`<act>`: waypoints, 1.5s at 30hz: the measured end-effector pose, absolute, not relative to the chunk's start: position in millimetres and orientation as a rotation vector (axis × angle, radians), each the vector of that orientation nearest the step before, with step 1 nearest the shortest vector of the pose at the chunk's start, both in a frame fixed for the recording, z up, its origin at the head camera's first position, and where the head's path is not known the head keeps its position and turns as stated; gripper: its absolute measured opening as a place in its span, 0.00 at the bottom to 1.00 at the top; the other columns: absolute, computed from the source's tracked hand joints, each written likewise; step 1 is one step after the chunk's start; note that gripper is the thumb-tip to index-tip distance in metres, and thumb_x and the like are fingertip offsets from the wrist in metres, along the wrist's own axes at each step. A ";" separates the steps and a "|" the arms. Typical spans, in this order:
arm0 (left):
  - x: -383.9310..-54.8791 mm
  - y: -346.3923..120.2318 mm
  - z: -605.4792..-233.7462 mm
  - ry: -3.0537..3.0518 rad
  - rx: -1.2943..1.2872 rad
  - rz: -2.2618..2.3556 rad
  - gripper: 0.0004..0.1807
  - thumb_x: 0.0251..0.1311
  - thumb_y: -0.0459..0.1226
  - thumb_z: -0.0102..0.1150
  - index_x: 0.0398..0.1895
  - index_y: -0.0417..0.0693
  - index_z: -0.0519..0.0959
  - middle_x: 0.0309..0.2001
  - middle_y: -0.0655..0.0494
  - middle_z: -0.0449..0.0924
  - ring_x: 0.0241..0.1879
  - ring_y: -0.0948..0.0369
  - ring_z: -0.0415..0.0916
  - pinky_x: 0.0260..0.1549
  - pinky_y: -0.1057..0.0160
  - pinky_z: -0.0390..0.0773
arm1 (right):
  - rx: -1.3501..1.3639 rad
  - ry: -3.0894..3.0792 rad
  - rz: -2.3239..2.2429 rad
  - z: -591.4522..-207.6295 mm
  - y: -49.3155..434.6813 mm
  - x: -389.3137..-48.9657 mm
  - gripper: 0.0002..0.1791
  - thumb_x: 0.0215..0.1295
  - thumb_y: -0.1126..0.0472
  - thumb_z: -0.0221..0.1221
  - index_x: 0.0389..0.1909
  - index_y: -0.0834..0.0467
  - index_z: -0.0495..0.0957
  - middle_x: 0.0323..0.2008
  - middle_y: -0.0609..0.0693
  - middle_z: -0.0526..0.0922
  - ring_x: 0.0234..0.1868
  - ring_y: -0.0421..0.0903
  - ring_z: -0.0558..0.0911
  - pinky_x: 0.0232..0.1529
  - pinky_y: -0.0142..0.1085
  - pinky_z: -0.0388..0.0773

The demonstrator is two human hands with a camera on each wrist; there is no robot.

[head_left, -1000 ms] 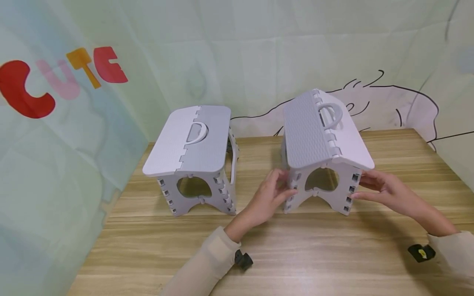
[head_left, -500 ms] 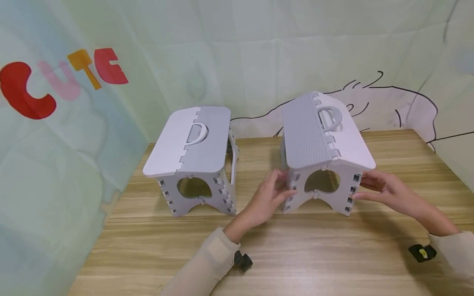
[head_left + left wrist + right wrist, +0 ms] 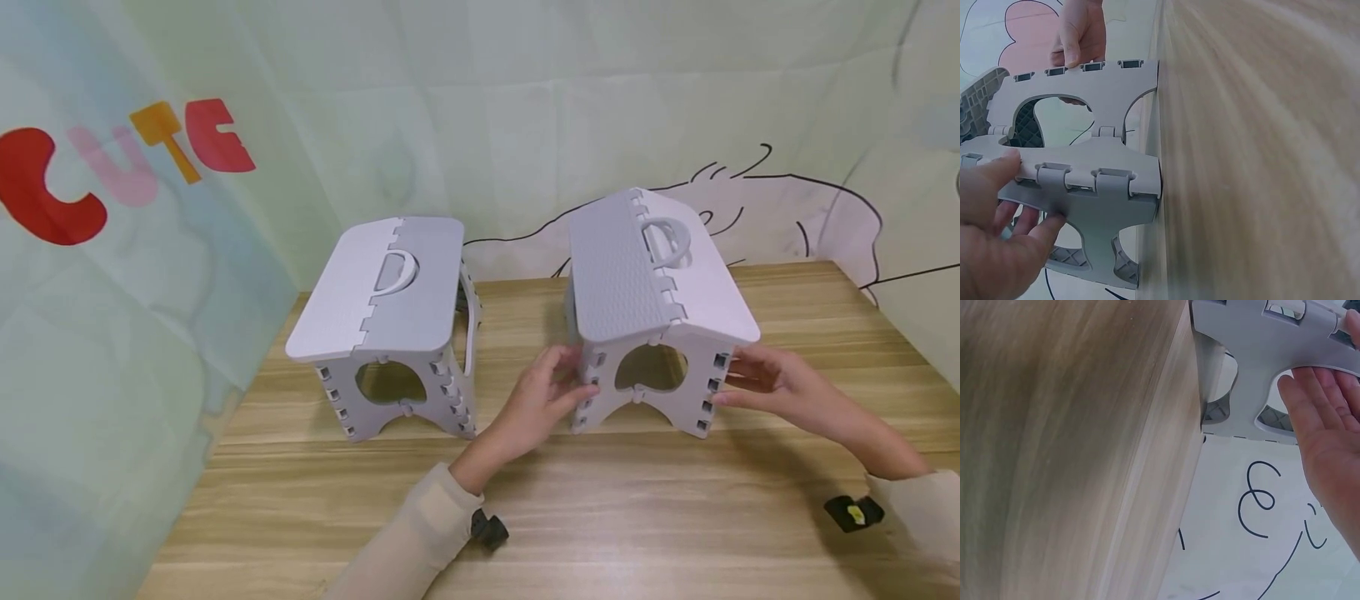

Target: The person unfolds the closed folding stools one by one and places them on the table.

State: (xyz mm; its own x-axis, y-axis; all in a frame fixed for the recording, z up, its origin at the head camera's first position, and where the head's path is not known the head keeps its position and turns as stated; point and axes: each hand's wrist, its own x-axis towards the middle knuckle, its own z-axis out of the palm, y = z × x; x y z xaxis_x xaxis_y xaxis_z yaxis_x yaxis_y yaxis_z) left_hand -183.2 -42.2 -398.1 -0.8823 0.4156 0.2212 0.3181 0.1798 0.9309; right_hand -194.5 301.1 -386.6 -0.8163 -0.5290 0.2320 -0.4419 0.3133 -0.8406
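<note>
Two grey-and-white plastic folding stools stand on the wooden table in the head view. My left hand (image 3: 534,410) holds the left front edge of the right folding stool (image 3: 622,275), whose two top halves slope from a raised ridge like a roof. In the left wrist view that hand's thumb lies over the hinged edge, its fingers in the side opening. On the opposite front edge, my right hand (image 3: 787,390) grips with the thumb in front. Its fingers (image 3: 1310,406) reach into the side opening in the right wrist view. The left folding stool (image 3: 420,321) stands apart, its top nearly flat.
Light wood grain covers the table (image 3: 600,517), which ends at a printed fabric backdrop (image 3: 480,125) behind and at the sides. A gap separates the two stools. Dark clips (image 3: 489,530) sit by the sleeves.
The right stool's top has become slightly flatter and wider, its ridge a little lower. Both hands keep their places on its sides. The head view shifts slightly.
</note>
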 end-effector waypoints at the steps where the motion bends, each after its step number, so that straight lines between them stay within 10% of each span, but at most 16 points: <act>1: -183.2 -42.5 -397.8 2.356 0.729 1.813 0.23 0.65 0.33 0.63 0.60 0.36 0.68 0.60 0.44 0.70 0.64 0.52 0.70 0.59 0.67 0.73 | -0.917 2.477 -1.538 -386.5 301.1 -194.4 0.28 0.60 0.77 0.64 0.62 0.71 0.69 0.55 0.30 0.78 0.53 0.31 0.79 0.48 0.27 0.80; 7: -182.0 -46.0 -393.8 2.440 0.673 1.764 0.41 0.62 0.42 0.68 0.74 0.42 0.59 0.69 0.48 0.64 0.69 0.55 0.63 0.64 0.63 0.68 | -0.864 2.539 -1.493 -383.8 300.8 -191.7 0.30 0.60 0.75 0.66 0.62 0.74 0.67 0.54 0.32 0.78 0.53 0.30 0.79 0.50 0.26 0.79; 14: -183.9 -48.9 -387.2 2.519 0.738 1.795 0.46 0.70 0.59 0.51 0.80 0.46 0.47 0.76 0.48 0.51 0.74 0.55 0.54 0.69 0.61 0.60 | -0.646 2.620 -1.401 -372.0 309.2 -190.6 0.35 0.66 0.70 0.63 0.68 0.76 0.60 0.63 0.74 0.69 0.54 0.22 0.71 0.49 0.19 0.74; 18: -186.6 -48.7 -381.9 2.579 0.774 1.818 0.44 0.71 0.64 0.40 0.80 0.48 0.48 0.76 0.47 0.51 0.74 0.56 0.52 0.71 0.60 0.56 | -0.638 2.629 -1.364 -367.7 317.0 -193.1 0.33 0.72 0.68 0.56 0.71 0.78 0.54 0.65 0.79 0.64 0.54 0.20 0.68 0.48 0.17 0.72; 22: -188.2 -47.9 -372.5 2.628 0.793 1.820 0.43 0.72 0.64 0.37 0.80 0.50 0.47 0.78 0.51 0.47 0.76 0.60 0.46 0.73 0.57 0.52 | -0.726 2.635 -1.394 -363.8 321.1 -194.5 0.30 0.77 0.67 0.47 0.73 0.76 0.50 0.68 0.78 0.59 0.57 0.21 0.67 0.51 0.16 0.70; 29: -194.8 -45.0 -352.6 2.674 0.886 1.846 0.42 0.73 0.64 0.36 0.80 0.51 0.47 0.79 0.63 0.43 0.76 0.64 0.42 0.74 0.52 0.46 | -0.796 2.711 -1.467 -343.4 314.0 -197.3 0.30 0.80 0.63 0.39 0.79 0.57 0.47 0.78 0.48 0.51 0.71 0.29 0.56 0.59 0.15 0.60; 37: -206.3 -37.4 -323.8 2.738 1.032 1.764 0.43 0.73 0.63 0.37 0.80 0.46 0.50 0.79 0.62 0.42 0.76 0.65 0.41 0.74 0.56 0.46 | -0.879 2.775 -1.444 -310.1 297.2 -208.0 0.35 0.78 0.66 0.45 0.80 0.52 0.44 0.80 0.49 0.42 0.77 0.38 0.43 0.66 0.15 0.46; 45: -217.1 -28.6 -296.7 2.823 1.113 1.458 0.40 0.73 0.58 0.42 0.80 0.47 0.50 0.79 0.64 0.40 0.76 0.70 0.36 0.73 0.66 0.42 | -0.725 2.854 -1.210 -285.8 278.2 -221.9 0.41 0.74 0.54 0.54 0.78 0.32 0.41 0.79 0.41 0.41 0.78 0.51 0.41 0.70 0.70 0.39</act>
State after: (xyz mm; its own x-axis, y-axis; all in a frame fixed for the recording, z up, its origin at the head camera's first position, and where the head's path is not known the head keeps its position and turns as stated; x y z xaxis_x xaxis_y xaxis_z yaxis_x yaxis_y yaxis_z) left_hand -217.1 -28.6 -296.7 -0.7590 0.4511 0.4696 0.6440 0.4138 0.6434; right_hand -221.9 278.2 -285.8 -0.8956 -0.3920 0.2105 -0.4238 0.6075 -0.6718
